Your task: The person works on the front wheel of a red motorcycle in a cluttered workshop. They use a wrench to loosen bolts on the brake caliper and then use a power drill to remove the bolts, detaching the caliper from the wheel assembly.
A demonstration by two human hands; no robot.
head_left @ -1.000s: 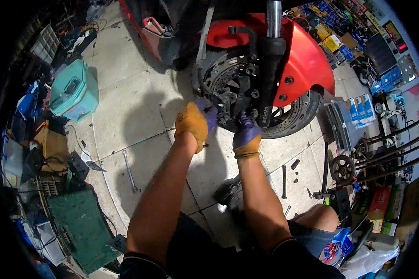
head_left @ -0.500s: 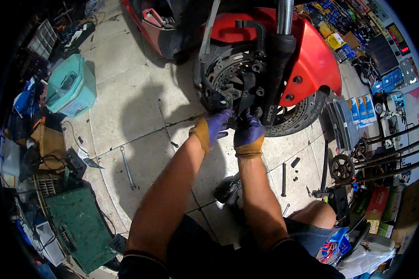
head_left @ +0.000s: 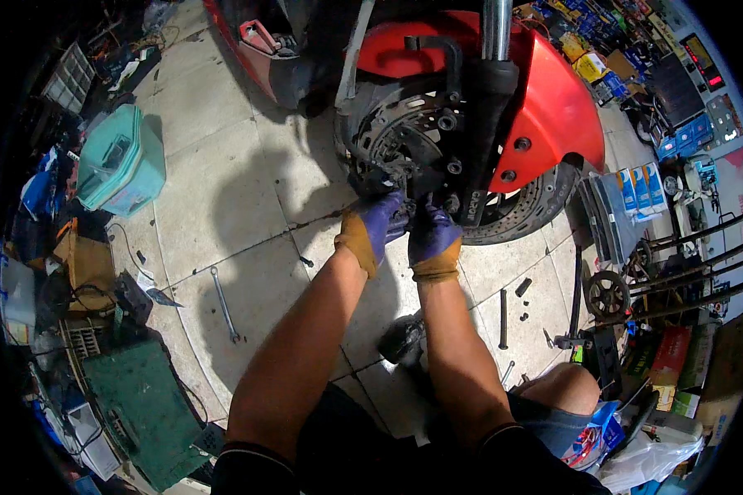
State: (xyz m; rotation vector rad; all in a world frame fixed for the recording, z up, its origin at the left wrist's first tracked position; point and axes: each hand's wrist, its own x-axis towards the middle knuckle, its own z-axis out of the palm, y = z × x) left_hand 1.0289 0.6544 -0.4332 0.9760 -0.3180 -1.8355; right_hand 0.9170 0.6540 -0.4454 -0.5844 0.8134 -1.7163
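Note:
Both my hands wear purple gloves with mustard-brown cuffs. They are at the lower edge of the front wheel (head_left: 545,210) of a red motorbike, beside the black fork leg (head_left: 489,132). My left hand (head_left: 374,226) has its fingers closed around the lower left of a dark brake caliper (head_left: 388,177). Close beside it, my right hand (head_left: 434,238) is closed too, its fingertips at the caliper's right side. The fingers partly hide what they grip. Behind the caliper shows the slotted brake disc (head_left: 421,106). The red front mudguard (head_left: 553,107) curves over the wheel.
A combination spanner (head_left: 224,305) lies on the tiles at left, near a teal bucket (head_left: 132,173) and a green case (head_left: 140,404). To the right lie a long bolt (head_left: 504,319) and small dark pieces. Boxes and a wheeled trolley (head_left: 608,295) crowd the right side.
The caliper has shifted slightly down and left relative to the fork. My left fingers, partly spread before, are now closed around it. My right hand has moved slightly left.

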